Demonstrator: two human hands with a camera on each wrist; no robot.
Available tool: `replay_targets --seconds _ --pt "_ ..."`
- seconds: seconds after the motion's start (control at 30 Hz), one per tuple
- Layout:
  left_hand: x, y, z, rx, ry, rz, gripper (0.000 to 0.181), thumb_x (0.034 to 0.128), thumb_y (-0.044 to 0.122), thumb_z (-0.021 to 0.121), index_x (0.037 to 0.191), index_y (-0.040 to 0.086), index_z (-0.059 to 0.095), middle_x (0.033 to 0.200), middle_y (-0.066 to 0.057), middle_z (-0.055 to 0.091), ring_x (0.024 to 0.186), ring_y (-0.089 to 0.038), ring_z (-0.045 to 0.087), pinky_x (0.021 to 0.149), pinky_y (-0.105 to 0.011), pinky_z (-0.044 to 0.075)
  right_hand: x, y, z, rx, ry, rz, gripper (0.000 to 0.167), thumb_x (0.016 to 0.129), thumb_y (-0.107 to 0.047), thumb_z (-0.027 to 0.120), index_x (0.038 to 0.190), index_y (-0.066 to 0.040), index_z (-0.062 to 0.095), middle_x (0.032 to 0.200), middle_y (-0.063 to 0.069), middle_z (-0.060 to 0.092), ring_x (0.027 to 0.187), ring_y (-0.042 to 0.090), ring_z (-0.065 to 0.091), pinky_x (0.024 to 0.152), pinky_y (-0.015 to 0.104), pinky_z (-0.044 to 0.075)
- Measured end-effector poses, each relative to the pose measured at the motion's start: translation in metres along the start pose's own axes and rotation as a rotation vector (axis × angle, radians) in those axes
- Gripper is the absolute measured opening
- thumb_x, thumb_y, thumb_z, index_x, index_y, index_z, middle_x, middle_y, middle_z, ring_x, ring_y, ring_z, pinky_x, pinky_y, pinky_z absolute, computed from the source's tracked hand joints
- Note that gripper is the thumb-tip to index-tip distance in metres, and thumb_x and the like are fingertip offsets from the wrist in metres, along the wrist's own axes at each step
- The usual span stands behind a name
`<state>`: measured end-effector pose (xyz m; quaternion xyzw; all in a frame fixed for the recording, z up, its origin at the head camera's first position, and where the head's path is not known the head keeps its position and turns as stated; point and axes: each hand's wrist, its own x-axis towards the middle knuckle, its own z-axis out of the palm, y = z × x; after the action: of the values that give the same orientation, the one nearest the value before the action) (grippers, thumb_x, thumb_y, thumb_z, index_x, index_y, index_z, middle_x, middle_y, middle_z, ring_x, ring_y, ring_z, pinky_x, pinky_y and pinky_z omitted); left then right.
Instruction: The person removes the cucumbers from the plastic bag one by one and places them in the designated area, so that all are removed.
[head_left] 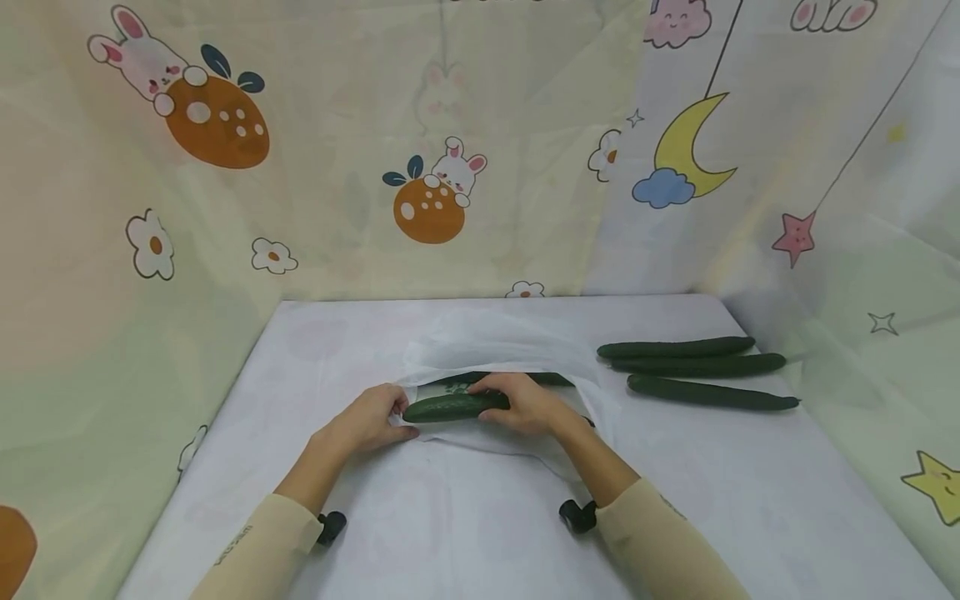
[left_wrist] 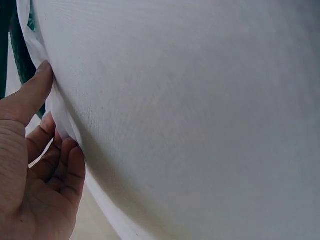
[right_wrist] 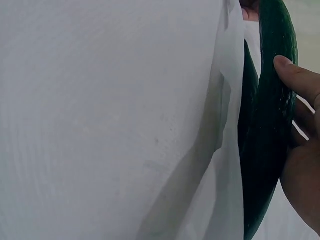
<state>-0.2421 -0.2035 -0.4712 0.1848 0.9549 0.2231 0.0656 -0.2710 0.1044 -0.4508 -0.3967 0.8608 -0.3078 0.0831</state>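
A white translucent bag [head_left: 506,343] lies on the table with its mouth spread. My right hand [head_left: 525,404] grips a dark green cucumber [head_left: 453,407] across the opening, thumb on the near side. In the right wrist view this cucumber [right_wrist: 274,100] runs lengthwise beside the bag's edge, the thumb pressed on its skin. Behind it, another cucumber [head_left: 553,378] shows within the bag's mouth, partly covered by my right hand. My left hand [head_left: 371,417] pinches the bag's left rim near the held cucumber's tip; the left wrist view shows thumb and fingers on the thin film [left_wrist: 61,112].
To the right on the white table [head_left: 315,533] lie three more cucumbers, a far one [head_left: 675,347], a middle one [head_left: 701,365] and a near one [head_left: 712,393]. A patterned cloth [head_left: 330,183] hangs behind the table and at its sides.
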Motion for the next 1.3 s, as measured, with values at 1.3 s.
replay_targets --seconds 1.3 --pt "0.003 -0.005 0.003 0.018 -0.029 -0.081 0.047 0.0834 0.041 0.084 0.111 0.008 0.066 0.101 0.0 0.064 0.093 -0.017 0.057 0.085 -0.041 0.049 -0.025 -0.036 -0.015 0.136 0.085 -0.109 0.04 0.096 -0.025 0.074 0.135 -0.021 0.064 0.131 -0.01 0.066 0.118 0.008 0.062 0.1 0.036 0.052"
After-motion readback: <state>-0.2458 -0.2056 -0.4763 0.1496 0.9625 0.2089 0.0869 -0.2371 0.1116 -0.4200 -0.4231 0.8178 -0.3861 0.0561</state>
